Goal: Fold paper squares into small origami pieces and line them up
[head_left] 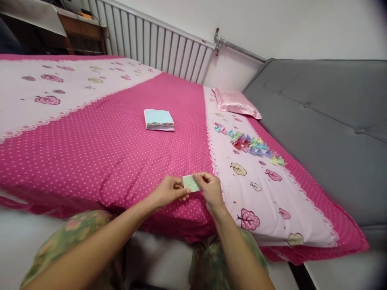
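Observation:
A small pale green folded paper [191, 183] is held between both hands just above the near edge of the bed. My left hand [169, 190] pinches its left side, fingers closed on it. My right hand [209, 188] grips its right side and top edge. A stack of coloured paper squares [159, 119], light blue on top, lies further back on the pink dotted bedspread [105, 141]. To the right, several small folded paper pieces [250, 145] in mixed colours lie in a row on the pale band of the cover.
A pink satin pillow [236, 102] lies at the head of the bed beside a grey padded headboard [326, 121]. A white radiator [157, 44] runs along the far wall. My knees in green patterned fabric [75, 233] press against the bed's near edge.

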{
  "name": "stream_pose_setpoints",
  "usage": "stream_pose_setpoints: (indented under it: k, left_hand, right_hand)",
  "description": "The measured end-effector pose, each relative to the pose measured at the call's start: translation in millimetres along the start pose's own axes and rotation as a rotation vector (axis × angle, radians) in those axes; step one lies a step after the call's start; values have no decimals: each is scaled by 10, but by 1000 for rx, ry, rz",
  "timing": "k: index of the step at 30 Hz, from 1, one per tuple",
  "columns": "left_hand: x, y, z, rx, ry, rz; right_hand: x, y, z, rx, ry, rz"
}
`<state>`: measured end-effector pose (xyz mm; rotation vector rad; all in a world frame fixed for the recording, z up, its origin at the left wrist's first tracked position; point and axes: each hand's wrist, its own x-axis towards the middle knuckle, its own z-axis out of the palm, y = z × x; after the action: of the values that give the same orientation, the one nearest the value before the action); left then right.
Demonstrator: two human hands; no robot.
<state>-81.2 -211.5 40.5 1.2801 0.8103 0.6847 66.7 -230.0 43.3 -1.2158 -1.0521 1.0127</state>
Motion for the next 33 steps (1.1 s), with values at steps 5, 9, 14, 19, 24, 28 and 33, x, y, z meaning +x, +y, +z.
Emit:
stream_pose_setpoints:
  k: [5,9,14,19,24,28,33]
  left_hand:
    - [0,15,13,-35,-34,-17]
    - [-5,33,19,-34,-35,-22]
    - [-5,25,32,-38,-16,-18]
    - [20,-15,28,-58,16,-38]
    - [18,19,10,-79,87,-26]
    - [4,56,14,-77,109,-11]
    - [16,72,16,10,143,99]
  right_hand:
    - [-8,-10,14,-20,26,-9]
    - [-19,-13,25,-31,50,-15]
    - [-17,-6,30,-19,53,6]
    - [-7,-23,14,44,-25,41]
    - [-19,-44,12,73,-183,28]
    - [-16,-29,6,53,-143,3]
    - [-4,-12,-26,11,-151,-3]
